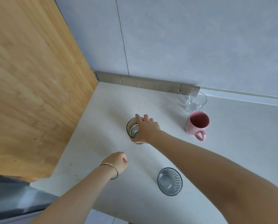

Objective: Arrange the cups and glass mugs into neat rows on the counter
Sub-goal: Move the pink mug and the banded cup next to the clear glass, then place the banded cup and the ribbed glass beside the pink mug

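A dark-rimmed clear glass [131, 128] stands upright near the middle of the white counter [232, 126]. My right hand [145, 130] grips it from the right, fingers over the rim and thumb low on its side. My left hand [118, 163] hovers in a loose fist nearer the front, holding nothing; a bracelet circles its wrist. A pink ceramic mug [197, 124] stands to the right, handle toward me. Behind it sits a clear glass mug [196, 101] by the wall. A ribbed grey glass [169, 181] stands at the front.
A tall wooden cabinet side [34, 86] walls off the counter's left. A metal strip [148, 83] runs along the base of the grey wall behind. The counter's front edge lies at the bottom of the view.
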The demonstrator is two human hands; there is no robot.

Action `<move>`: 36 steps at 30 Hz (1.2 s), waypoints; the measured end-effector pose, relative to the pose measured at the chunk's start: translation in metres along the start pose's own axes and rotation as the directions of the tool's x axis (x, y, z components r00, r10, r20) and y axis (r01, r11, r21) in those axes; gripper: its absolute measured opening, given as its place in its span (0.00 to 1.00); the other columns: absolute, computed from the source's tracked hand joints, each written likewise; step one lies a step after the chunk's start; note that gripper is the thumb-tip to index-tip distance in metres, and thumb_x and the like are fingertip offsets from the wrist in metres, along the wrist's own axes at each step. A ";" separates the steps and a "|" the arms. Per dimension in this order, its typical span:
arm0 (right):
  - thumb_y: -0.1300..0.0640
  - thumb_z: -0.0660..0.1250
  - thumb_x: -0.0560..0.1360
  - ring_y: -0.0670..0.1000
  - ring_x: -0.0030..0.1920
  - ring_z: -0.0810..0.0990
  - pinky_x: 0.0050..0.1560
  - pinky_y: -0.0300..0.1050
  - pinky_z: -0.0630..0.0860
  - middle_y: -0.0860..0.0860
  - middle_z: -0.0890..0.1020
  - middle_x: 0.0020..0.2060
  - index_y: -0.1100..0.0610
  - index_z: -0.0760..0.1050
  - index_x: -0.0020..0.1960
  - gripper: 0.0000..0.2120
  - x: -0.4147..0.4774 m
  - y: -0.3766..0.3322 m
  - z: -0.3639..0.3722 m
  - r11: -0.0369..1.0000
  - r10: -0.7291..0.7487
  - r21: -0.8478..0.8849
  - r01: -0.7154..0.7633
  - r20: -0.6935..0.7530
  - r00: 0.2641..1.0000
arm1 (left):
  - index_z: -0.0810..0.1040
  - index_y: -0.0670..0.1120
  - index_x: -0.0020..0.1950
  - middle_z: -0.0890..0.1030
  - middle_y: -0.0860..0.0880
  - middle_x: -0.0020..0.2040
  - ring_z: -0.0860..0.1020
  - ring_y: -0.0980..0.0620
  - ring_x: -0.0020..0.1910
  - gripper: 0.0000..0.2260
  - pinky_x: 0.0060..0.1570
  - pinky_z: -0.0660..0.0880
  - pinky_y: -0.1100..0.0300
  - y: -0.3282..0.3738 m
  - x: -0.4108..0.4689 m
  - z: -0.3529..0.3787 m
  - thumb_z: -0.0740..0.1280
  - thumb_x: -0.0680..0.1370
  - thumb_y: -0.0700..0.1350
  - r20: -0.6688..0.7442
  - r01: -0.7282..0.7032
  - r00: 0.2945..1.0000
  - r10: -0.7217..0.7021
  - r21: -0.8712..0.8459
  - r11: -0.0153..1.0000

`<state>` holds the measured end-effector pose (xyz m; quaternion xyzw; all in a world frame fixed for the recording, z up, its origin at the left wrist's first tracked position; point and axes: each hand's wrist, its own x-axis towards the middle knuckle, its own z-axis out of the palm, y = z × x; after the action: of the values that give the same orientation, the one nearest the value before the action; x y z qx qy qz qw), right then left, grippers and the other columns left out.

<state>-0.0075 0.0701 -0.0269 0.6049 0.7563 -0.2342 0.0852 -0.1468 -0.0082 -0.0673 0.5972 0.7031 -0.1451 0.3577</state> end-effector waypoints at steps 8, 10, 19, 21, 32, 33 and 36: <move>0.46 0.75 0.63 0.57 0.62 0.72 0.54 0.49 0.74 0.53 0.68 0.62 0.51 0.57 0.70 0.42 -0.006 0.006 0.012 0.974 0.095 0.210 -0.083 -0.050 0.994 | 0.62 0.51 0.32 0.66 0.50 0.36 0.65 0.48 0.38 0.13 0.30 0.59 0.61 -0.012 0.010 -0.007 0.57 0.76 0.41 0.159 -0.018 0.987 -0.001 0.113 0.993; 0.44 0.75 0.63 0.56 0.62 0.72 0.57 0.49 0.74 0.52 0.69 0.62 0.50 0.57 0.71 0.42 -0.020 0.019 0.008 0.969 0.111 0.228 -0.094 -0.065 0.992 | 0.59 0.52 0.30 0.64 0.50 0.36 0.64 0.48 0.40 0.16 0.29 0.55 0.61 -0.005 0.016 -0.010 0.58 0.76 0.40 0.149 -0.025 0.989 0.007 0.120 0.992; 0.42 0.75 0.61 0.52 0.65 0.71 0.62 0.49 0.73 0.48 0.69 0.64 0.46 0.56 0.72 0.45 -0.127 0.124 -0.016 0.941 0.214 0.293 -0.168 -0.131 0.968 | 0.65 0.50 0.35 0.68 0.48 0.41 0.65 0.49 0.41 0.09 0.32 0.60 0.60 0.086 0.035 -0.005 0.58 0.75 0.40 0.181 -0.202 0.969 0.170 0.180 0.963; 0.43 0.75 0.62 0.50 0.64 0.72 0.60 0.46 0.74 0.47 0.68 0.64 0.45 0.55 0.73 0.45 -0.152 0.153 -0.018 0.941 0.241 0.266 -0.208 -0.101 0.965 | 0.62 0.51 0.33 0.67 0.48 0.43 0.64 0.49 0.42 0.12 0.30 0.57 0.61 0.112 0.037 0.000 0.58 0.75 0.40 0.177 -0.239 0.962 0.207 0.188 0.953; 0.43 0.75 0.63 0.54 0.66 0.71 0.62 0.48 0.72 0.50 0.69 0.65 0.45 0.55 0.73 0.45 -0.169 0.275 -0.016 0.850 0.479 0.311 -0.426 -0.118 0.870 | 0.66 0.49 0.39 0.68 0.48 0.43 0.66 0.50 0.42 0.06 0.39 0.63 0.60 0.184 0.027 0.031 0.58 0.75 0.41 0.167 -0.261 0.959 0.229 0.203 0.944; 0.44 0.75 0.63 0.54 0.65 0.71 0.61 0.48 0.73 0.50 0.69 0.65 0.45 0.55 0.73 0.45 -0.160 0.278 -0.017 0.845 0.482 0.330 -0.421 -0.128 0.867 | 0.66 0.50 0.38 0.68 0.49 0.43 0.65 0.50 0.42 0.07 0.36 0.62 0.60 0.185 0.026 0.032 0.58 0.75 0.41 0.164 -0.246 0.963 0.215 0.199 0.949; 0.46 0.75 0.63 0.55 0.65 0.71 0.60 0.48 0.73 0.51 0.67 0.65 0.46 0.55 0.73 0.45 -0.132 0.281 -0.020 0.824 0.485 0.402 -0.399 -0.136 0.864 | 0.70 0.51 0.39 0.70 0.49 0.44 0.68 0.49 0.43 0.08 0.38 0.65 0.61 0.183 0.025 0.032 0.58 0.76 0.41 0.154 -0.194 0.974 0.166 0.196 0.961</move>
<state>0.2968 0.0085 -0.0254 0.7926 0.5429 -0.2701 -0.0637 0.0356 0.0345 -0.0661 0.6819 0.6004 -0.2258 0.3515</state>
